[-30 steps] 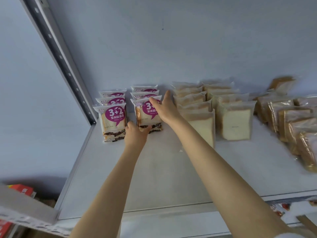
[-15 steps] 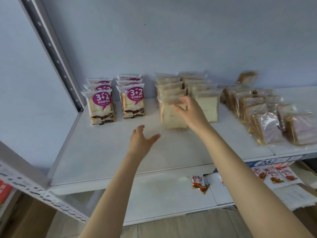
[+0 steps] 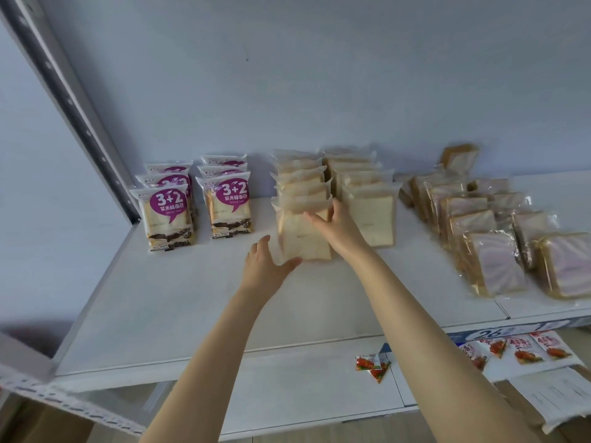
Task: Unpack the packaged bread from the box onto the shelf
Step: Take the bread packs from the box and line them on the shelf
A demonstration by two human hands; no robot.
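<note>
Packaged bread stands in rows on the white shelf (image 3: 192,302). At the front of the left white-bread row is a clear packet of white bread (image 3: 302,243). My right hand (image 3: 339,228) lies on its upper right part, fingers straight across its face and thumb up at its top edge. My left hand (image 3: 265,266) touches its lower left corner with relaxed fingers, thumb under the bottom edge. To the left stand two rows of purple "3+2" packets (image 3: 168,215). A second white-bread row (image 3: 372,219) is just to the right. No box is visible.
Pink-swirl bread packets (image 3: 492,266) crowd the shelf's right side, some leaning. A grey perforated upright (image 3: 73,107) bounds the left end, and a wall backs the shelf. Red snack sachets (image 3: 372,366) lie on the lower shelf, below a price label (image 3: 492,334).
Both hands left the purple packets and moved right. My right hand settled on the front white-bread packet, and my left hand came forward to touch its lower left corner. The view dropped lower.
</note>
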